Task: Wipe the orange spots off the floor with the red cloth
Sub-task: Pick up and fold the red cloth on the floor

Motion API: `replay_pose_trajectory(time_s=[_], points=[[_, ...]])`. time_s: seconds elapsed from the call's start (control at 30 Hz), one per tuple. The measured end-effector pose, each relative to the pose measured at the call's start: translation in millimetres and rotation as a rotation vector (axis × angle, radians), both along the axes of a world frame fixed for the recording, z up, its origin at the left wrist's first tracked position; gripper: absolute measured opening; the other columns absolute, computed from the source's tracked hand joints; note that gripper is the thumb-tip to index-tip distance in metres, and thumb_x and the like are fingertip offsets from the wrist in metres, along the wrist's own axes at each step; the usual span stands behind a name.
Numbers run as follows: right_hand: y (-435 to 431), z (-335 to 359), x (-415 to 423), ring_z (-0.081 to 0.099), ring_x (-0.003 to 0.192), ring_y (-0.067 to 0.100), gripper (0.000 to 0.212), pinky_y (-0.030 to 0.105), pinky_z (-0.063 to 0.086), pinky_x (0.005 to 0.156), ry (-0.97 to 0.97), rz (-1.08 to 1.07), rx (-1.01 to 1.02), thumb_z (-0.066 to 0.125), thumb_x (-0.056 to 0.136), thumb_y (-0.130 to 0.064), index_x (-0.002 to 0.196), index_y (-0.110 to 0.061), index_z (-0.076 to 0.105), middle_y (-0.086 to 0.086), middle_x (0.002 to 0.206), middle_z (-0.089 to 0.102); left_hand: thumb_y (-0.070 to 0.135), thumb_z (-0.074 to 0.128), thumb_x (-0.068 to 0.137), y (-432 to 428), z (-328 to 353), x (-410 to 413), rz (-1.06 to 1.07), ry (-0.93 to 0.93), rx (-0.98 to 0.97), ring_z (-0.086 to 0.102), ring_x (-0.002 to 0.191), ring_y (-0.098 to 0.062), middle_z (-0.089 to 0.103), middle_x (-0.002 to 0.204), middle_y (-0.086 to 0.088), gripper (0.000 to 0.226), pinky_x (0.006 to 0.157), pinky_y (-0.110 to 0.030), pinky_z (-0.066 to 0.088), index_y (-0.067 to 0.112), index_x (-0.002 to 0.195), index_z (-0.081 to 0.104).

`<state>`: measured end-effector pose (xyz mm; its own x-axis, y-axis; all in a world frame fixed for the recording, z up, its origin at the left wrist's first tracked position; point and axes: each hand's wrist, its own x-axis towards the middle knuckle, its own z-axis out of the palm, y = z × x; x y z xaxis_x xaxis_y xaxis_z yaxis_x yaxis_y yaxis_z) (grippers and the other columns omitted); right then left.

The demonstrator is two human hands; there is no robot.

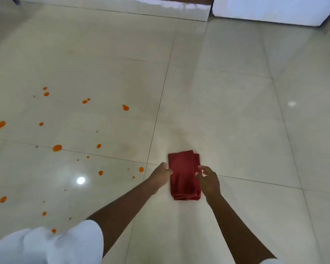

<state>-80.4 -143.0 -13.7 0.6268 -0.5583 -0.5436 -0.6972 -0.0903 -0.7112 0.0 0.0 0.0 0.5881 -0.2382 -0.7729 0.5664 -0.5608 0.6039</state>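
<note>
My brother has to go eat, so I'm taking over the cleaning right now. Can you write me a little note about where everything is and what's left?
The cloth lies folded on the floor, to the right of the spots.
The left grip is at the cloth's left edge; I cannot tell if it holds it.
The right grip has its fingers curled at the cloth's right edge; hold unclear too.
Done: no wiping shows; many spots lie scattered on the left.
Left: take up the cloth, move it left and wipe every spot.
</note>
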Motion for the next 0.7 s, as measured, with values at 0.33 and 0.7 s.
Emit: replay_pose_trajectory(time_s=[0.33, 0.7], points=[[-8, -45, 10, 0.058, 0.105, 0.032, 0.057, 0.038, 0.048, 0.09, 0.054, -0.087, 0.026, 0.07, 0.075, -0.008, 0.127, -0.007, 0.047, 0.016, 0.126, 0.051, 0.003, 0.052, 0.087, -25, -48, -13, 0.25, 0.066, -0.094, 0.052, 0.09, -0.02, 0.055, 0.104, -0.008, 0.024, 0.069, -0.03, 0.045, 0.005, 0.11, 0.047], [30, -2, 15, 0.057, 0.104, 0.022, 0.035, 0.041, 0.05, 0.091, -0.114, 0.065, 0.173, 0.058, 0.081, -0.031, 0.114, -0.041, 0.056, 0.005, 0.119, 0.057, 0.005, 0.045, 0.088, 2, 36, -11, 0.167, -0.127, -0.276, 0.057, 0.065, -0.011, 0.059, 0.08, 0.001, 0.034, 0.052, -0.02, 0.047, 0.014, 0.118, 0.054]])
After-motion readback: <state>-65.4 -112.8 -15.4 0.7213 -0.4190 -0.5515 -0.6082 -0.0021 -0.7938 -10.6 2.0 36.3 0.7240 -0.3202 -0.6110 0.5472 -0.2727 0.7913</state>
